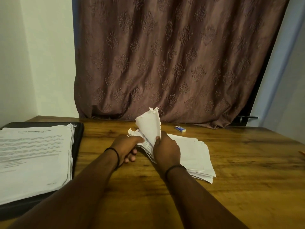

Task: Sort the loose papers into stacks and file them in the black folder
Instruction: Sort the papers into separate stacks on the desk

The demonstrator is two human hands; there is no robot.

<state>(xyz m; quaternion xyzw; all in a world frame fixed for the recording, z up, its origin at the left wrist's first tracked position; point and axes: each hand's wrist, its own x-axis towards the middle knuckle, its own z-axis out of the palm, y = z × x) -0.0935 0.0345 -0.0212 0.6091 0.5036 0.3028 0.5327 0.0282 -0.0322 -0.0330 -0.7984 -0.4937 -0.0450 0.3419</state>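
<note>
Both hands are on the loose papers [194, 154], which sit on the wooden table [247, 179] a bit right of centre. The left hand [127, 148] grips the pile's left corner, thumb on top and fingers curled underneath, so that end is up off the wood. The right hand [166, 150] is just beside it, pinching the lower edge of the top sheet [149, 125]. That sheet is peeled up and curls back toward the curtain [165, 55], and its top edge is ragged. The rest of the pile fans out flat to the right of the right hand, edges all uneven.

The black folder [79, 138] lies flat well off to the left with a neat sorted stack [33, 154] of printed pages on it. Its left and near sides run out of frame, and the print is too blurry to read. The right hand covers where the lifted sheet meets the pile, so I can't tell if it's pinching one sheet or several. A small white-and-blue eraser [180, 129] lies beyond the pile, not touching it. There's also something orange cut off at the right edge, no idea what.
</note>
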